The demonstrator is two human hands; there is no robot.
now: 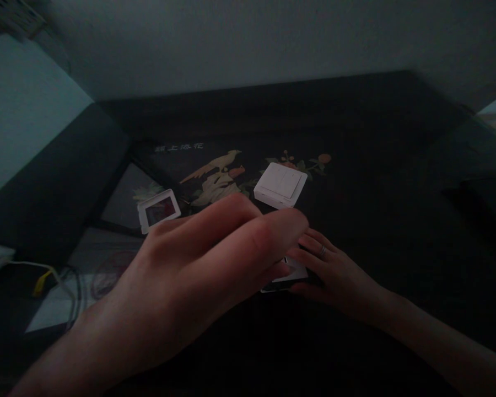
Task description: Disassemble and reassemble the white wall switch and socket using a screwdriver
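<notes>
My left hand [215, 270] is in front of me, with thumb and fingers pinched together above a white light switch [295, 271]. Its fingertips are hidden behind the hand, so whatever they may hold cannot be seen. On the right side of this switch, my right hand [334, 270], with a ring on one finger, grips the edge between fingers and thumb. The left hand covers much of the switch. Just beyond the hands, another white wall switch [281, 183] with two wide rockers lies face up. An open white switch frame [160, 210] lies to the left.
The dark tabletop [380, 182] carries a bird-and-flower picture [223, 162] and some written characters. At the left are a pale cable [64, 284], a yellow tag [42, 282] and a white block at the edge. A wall [273, 44] stands behind the table.
</notes>
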